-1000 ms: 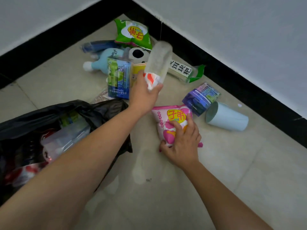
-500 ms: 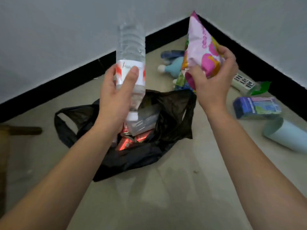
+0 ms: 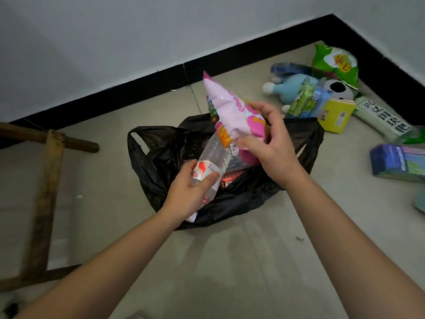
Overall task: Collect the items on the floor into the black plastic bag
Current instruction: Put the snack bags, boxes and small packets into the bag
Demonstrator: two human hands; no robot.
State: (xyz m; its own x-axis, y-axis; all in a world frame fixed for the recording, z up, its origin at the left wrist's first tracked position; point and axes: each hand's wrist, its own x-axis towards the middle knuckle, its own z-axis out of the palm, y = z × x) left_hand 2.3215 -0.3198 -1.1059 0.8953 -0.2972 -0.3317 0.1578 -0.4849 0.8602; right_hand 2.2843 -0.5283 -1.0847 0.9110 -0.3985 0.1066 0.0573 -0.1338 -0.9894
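Currently: black plastic bag [image 3: 158, 153] lies open-mouthed on the floor at frame centre, with red packaging visible inside. Left hand [image 3: 186, 194] grips a clear water bottle [image 3: 215, 153] round its red-and-white label, the bottle tilted over the bag's mouth. Right hand [image 3: 269, 143], fingers curled, holds a pink snack packet [image 3: 226, 104] above the bag. Upper right, on the floor: green snack bag [image 3: 335, 63], blue plush toy [image 3: 289, 85], yellow box [image 3: 335, 116]. Wooden frame [image 3: 48, 180] at left.
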